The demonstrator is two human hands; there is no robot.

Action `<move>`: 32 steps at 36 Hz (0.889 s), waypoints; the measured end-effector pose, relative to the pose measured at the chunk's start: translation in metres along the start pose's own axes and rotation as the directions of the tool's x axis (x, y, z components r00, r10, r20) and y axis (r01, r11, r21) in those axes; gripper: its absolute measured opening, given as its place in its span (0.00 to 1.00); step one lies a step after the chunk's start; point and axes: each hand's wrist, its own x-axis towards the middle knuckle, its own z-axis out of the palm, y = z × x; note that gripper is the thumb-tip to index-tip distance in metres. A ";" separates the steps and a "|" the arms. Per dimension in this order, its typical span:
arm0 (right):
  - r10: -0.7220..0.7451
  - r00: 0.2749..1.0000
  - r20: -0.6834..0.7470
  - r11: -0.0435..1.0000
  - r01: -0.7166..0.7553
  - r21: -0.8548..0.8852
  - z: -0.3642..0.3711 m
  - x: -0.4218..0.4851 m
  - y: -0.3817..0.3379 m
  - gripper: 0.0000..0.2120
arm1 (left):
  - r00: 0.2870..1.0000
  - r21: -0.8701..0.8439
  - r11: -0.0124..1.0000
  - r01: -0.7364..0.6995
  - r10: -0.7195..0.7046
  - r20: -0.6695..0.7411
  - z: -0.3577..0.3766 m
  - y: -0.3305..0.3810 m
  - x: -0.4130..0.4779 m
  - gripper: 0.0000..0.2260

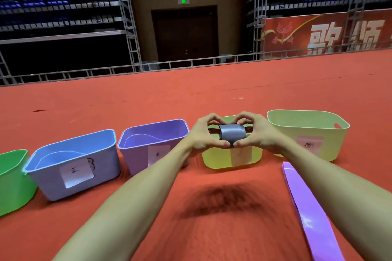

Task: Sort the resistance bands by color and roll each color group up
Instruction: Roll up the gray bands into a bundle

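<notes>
Between the fingers (221, 144) of both hands, held up off the floor, I record a grey-blue resistance band (232, 135) wound into a short, tight roll. The left hand (204, 133) pinches the roll's left end, thumb beneath and curled fingers above. The right hand (257, 133) grips the right end in the same manner. The two thumb tips nearly meet under the roll.

Directly behind and below the fingers stands a yellow bin (214, 160) with a paper label on its front. The roll overlaps its rim in my view; I cannot tell whether it is actually above the bin.

Left of the fingers, in a row on the red carpet floor (191, 101), stand a purple bin (135, 159), a blue bin (106, 167) and part of a green bin (12, 186). Right of the fingers stands a pale green bin (331, 144) bearing a pink label.

Nearer to me than the fingers, on the right, a purple resistance band (305, 207) lies flat on the carpet, its far end passing behind the right forearm. The label writing is too blurred to read.
</notes>
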 end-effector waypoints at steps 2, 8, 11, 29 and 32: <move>0.004 1.000 -0.001 1.000 -0.004 0.009 -0.008 0.016 0.010 0.25 | 1.000 -0.004 1.000 0.001 -0.001 0.015 0.000 -0.007 0.021 0.23; 0.014 1.000 -0.003 1.000 -0.014 0.005 -0.027 0.059 0.039 0.25 | 0.998 -0.005 1.000 0.004 -0.004 0.056 -0.001 -0.029 0.078 0.22; 0.023 1.000 0.004 1.000 -0.023 -0.006 -0.031 0.076 0.052 0.24 | 0.997 -0.007 1.000 0.022 -0.021 0.070 0.000 -0.042 0.100 0.21; 0.131 0.979 0.154 0.981 -0.106 -0.160 -0.028 0.143 0.115 0.27 | 0.985 0.204 0.977 0.069 -0.098 0.138 0.009 -0.099 0.167 0.25; 0.157 0.970 0.183 0.976 -0.124 -0.181 -0.025 0.145 0.126 0.27 | 0.981 0.267 0.962 0.058 -0.105 0.163 0.015 -0.106 0.169 0.25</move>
